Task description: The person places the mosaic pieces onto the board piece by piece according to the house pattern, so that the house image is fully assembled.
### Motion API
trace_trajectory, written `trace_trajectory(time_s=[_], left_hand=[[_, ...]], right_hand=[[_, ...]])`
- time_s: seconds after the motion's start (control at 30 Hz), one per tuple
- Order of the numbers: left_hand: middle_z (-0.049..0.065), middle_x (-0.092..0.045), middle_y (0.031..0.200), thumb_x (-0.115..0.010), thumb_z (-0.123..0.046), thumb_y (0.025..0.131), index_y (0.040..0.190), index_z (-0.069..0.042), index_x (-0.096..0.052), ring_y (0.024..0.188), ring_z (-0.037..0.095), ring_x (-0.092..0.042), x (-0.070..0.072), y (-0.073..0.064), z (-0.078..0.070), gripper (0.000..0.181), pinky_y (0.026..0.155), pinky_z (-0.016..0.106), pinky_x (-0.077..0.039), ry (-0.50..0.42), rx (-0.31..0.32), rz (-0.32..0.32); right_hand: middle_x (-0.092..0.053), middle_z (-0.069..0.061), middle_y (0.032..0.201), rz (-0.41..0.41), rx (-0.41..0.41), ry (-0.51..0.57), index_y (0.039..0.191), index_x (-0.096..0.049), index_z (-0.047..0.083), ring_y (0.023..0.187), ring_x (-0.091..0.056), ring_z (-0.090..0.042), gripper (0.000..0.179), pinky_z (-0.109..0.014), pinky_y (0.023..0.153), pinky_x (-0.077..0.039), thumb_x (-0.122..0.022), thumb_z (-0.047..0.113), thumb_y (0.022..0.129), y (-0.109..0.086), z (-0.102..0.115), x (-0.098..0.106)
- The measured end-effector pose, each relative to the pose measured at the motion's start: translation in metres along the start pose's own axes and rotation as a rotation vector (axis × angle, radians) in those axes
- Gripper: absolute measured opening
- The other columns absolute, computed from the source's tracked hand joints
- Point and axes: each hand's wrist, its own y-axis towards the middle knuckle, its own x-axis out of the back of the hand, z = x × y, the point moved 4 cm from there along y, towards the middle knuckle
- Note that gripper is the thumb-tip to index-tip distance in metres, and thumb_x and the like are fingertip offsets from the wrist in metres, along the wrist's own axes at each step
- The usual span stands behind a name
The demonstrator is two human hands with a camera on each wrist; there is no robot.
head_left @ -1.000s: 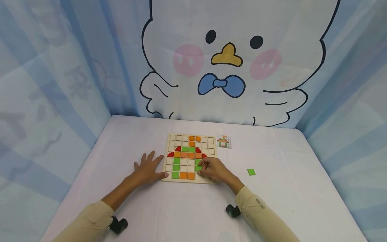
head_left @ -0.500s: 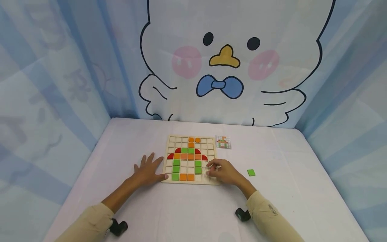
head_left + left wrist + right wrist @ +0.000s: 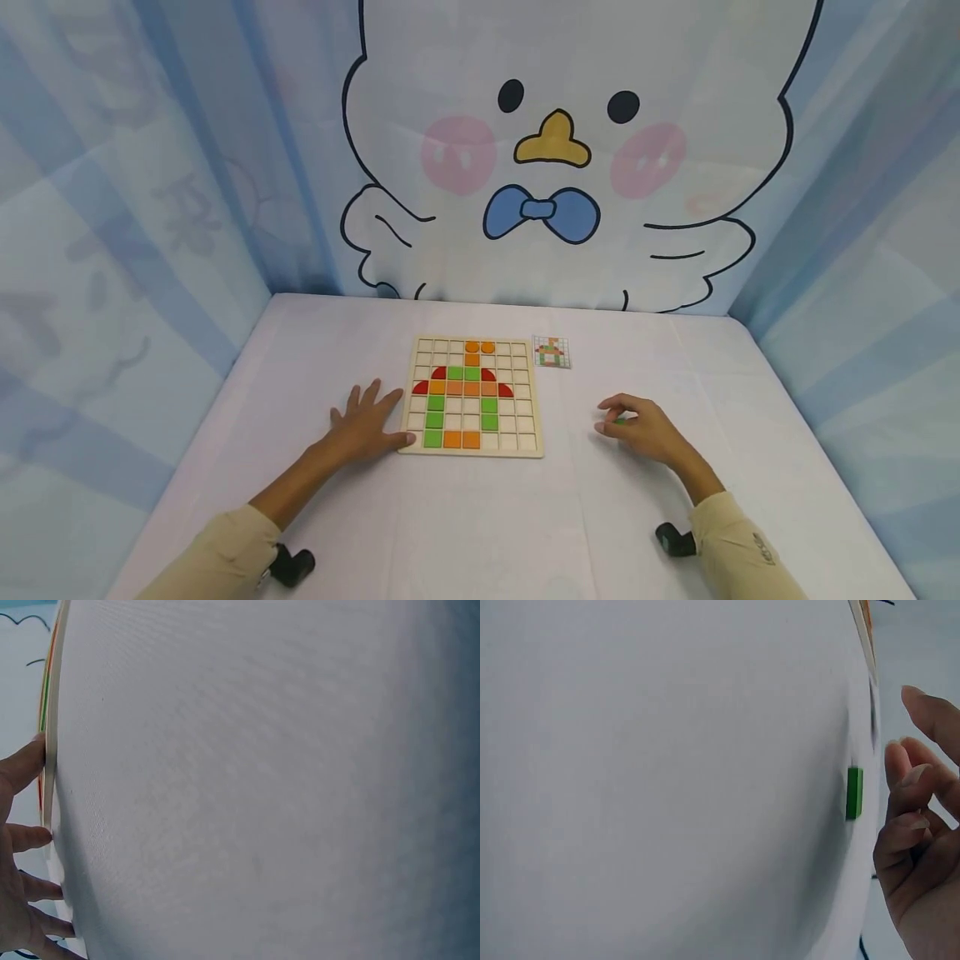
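Note:
A wooden grid board (image 3: 527, 406) lies on the white table, with green, orange and red pieces set in its cells as a figure. My left hand (image 3: 365, 427) rests spread at its left side, thumb on the lower left corner and fingertips along the edge. Out to the right of the board, my right hand (image 3: 643, 429) hovers low over a loose green square tile (image 3: 854, 793). In the right wrist view this tile lies flat on the table, apart from the thumb and loosely bent fingers. From the head view the hand mostly hides it.
A small pattern card (image 3: 552, 352) with a coloured grid figure lies by the board's upper right corner. Behind the table (image 3: 480, 525) hangs a curtain (image 3: 555, 267) with a cartoon bird, and more curtains stand at both sides.
My right hand has left the board's lower right part and moved right to the green tile, uncovering the board's right columns. The left hand has stayed in place.

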Motion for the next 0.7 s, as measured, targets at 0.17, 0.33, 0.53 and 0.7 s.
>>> trace_trajectory(time_s=[0.17,0.33,0.53,0.7], left_hand=[[0.028,-0.019,0.164,-0.075,-0.053,0.082,0.154,-0.014,-0.04,0.148,0.059,-0.01,0.003,-0.001,0.0,0.089,0.103,0.085,-0.013,0.006,-0.011,0.0],[0.028,-0.019,0.164,-0.074,-0.052,0.083,0.154,-0.013,-0.04,0.148,0.059,-0.009,0.004,0.0,0.0,0.088,0.104,0.085,-0.013,0.01,-0.012,0.003],[0.027,-0.019,0.164,-0.074,-0.052,0.083,0.154,-0.014,-0.04,0.148,0.058,-0.01,0.001,0.001,0.0,0.088,0.104,0.084,-0.014,0.009,-0.01,0.005],[0.027,-0.019,0.164,-0.073,-0.053,0.084,0.155,-0.014,-0.039,0.149,0.058,-0.009,-0.002,0.003,0.001,0.088,0.104,0.084,-0.013,0.017,-0.01,0.001]], right_hand=[[-0.065,-0.008,0.099,-0.076,0.02,-0.045,0.116,-0.069,0.004,0.07,-0.051,-0.01,0.035,-0.024,0.06,-0.045,-0.077,0.025,0.089,-0.01,-0.019,0.017],[-0.066,-0.01,0.102,-0.096,0.025,-0.114,0.117,-0.069,0.005,0.081,-0.054,-0.018,0.036,-0.028,0.068,-0.046,-0.077,0.022,0.087,-0.013,-0.026,0.02],[-0.066,-0.016,0.114,-0.058,-0.02,-0.178,0.124,-0.068,0.009,0.111,-0.058,-0.035,0.044,-0.052,0.091,-0.049,-0.079,0.03,0.087,-0.016,-0.031,0.014],[-0.067,-0.018,0.114,-0.078,0.005,-0.205,0.122,-0.07,0.007,0.111,-0.06,-0.037,0.038,-0.055,0.092,-0.05,-0.077,0.022,0.088,-0.017,-0.03,0.013]])
